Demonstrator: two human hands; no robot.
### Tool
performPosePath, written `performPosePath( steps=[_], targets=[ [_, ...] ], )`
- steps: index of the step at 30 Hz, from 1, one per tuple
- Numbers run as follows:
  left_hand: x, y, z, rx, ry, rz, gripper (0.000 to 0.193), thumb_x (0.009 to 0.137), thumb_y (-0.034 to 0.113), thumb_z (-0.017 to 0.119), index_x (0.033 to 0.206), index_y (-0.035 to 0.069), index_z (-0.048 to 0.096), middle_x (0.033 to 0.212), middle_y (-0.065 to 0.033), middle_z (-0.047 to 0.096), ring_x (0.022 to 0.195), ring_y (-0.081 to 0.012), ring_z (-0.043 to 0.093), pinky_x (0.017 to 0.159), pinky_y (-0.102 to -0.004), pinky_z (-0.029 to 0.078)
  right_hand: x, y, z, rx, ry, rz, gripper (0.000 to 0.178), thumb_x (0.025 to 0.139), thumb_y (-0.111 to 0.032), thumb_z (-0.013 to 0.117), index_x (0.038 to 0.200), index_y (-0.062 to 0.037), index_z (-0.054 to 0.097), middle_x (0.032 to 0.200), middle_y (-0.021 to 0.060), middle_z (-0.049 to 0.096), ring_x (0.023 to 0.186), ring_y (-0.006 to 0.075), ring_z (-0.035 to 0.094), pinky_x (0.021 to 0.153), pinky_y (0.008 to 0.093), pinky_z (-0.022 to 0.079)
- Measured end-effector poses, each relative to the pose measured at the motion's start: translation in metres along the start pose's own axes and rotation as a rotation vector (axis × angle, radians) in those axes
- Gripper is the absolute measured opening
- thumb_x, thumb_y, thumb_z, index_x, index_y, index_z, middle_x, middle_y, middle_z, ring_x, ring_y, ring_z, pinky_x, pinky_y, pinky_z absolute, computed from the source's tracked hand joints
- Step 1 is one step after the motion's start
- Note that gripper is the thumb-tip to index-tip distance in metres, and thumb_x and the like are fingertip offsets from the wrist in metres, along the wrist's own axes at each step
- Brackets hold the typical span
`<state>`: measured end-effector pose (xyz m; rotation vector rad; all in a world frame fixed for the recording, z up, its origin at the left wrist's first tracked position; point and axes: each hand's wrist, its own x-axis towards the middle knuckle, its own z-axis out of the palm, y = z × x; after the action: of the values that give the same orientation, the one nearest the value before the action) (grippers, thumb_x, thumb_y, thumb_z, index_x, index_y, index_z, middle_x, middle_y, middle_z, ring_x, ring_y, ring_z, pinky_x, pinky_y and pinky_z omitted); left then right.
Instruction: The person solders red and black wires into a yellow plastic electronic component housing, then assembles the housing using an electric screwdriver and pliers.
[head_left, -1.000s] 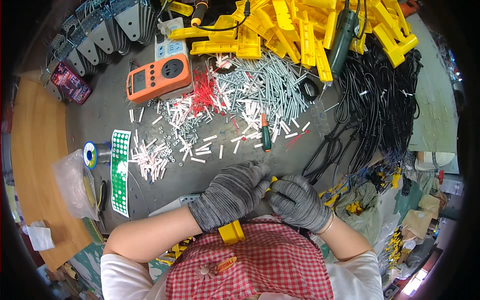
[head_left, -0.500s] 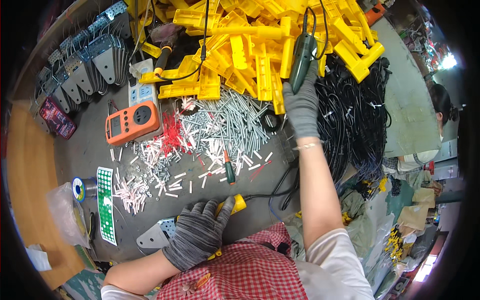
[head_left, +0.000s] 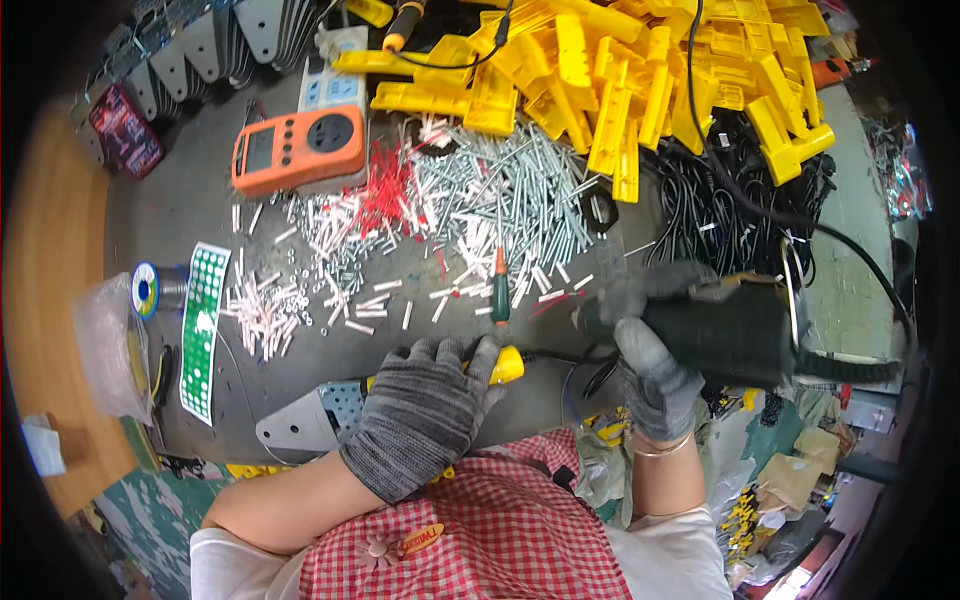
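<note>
Head view.

Left hand, mine, grey glove: palm down at the near edge of the table, fingers bent closed over a yellow handle, thumb along its side.

Handle: by the near edge, about midway, mostly under my glove; its yellow end shows on the right, with a black lead running out of it.

Bracket, grey metal, one: at the near edge, just left of my hand; perforated end beside the glove, plain end to the left.

Right hand, mine, grey glove: raised above the table towards its near right corner, wrapped firmly round a power tool, thumb on the near side.

Power tool, dark green, blurred: held crosswise; a black cord arcs up to the far edge.

Screwdriver, green handle, one: lying between my left hand and the screws, which are heaped mid-table.

White tubes, many: scattered left of and before the screws; red pieces among them.

Meter, orange: towards the far left corner.

Sticker sheet, green, and solder spool: by the left edge.

Yellow parts, piled: far edge.

Black cables, bundled: right edge.
</note>
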<state>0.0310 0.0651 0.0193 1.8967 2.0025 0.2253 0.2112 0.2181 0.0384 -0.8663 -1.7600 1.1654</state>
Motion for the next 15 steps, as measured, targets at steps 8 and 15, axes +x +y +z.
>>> performPosePath(
  steps=[8,15],
  targets=[
    [-0.001,-0.004,-0.001,-0.029,-0.014,0.041,0.05,0.087,0.033,0.062,0.129,0.005,0.062,0.106,-0.015,0.061,0.098,-0.0301,0.06,0.084,-0.044,0.049,-0.026,-0.024,0.028,0.457,-0.543,0.133,0.037,0.079,-0.031,0.082,0.095,-0.0061,0.061,0.088,0.0073,0.063,0.084,0.0238,0.059,0.083,0.0414,0.051],
    [-0.002,-0.006,0.004,-0.019,-0.055,0.048,0.052,0.099,0.038,0.05,0.136,0.001,0.055,0.11,-0.017,0.063,0.103,-0.0292,0.061,0.087,-0.0452,0.048,-0.047,-0.035,0.059,0.385,-0.17,0.136,0.024,0.08,-0.021,0.079,0.09,-0.0061,0.062,0.083,0.0079,0.062,0.076,0.0228,0.057,0.073,0.0392,0.049]
  ],
)
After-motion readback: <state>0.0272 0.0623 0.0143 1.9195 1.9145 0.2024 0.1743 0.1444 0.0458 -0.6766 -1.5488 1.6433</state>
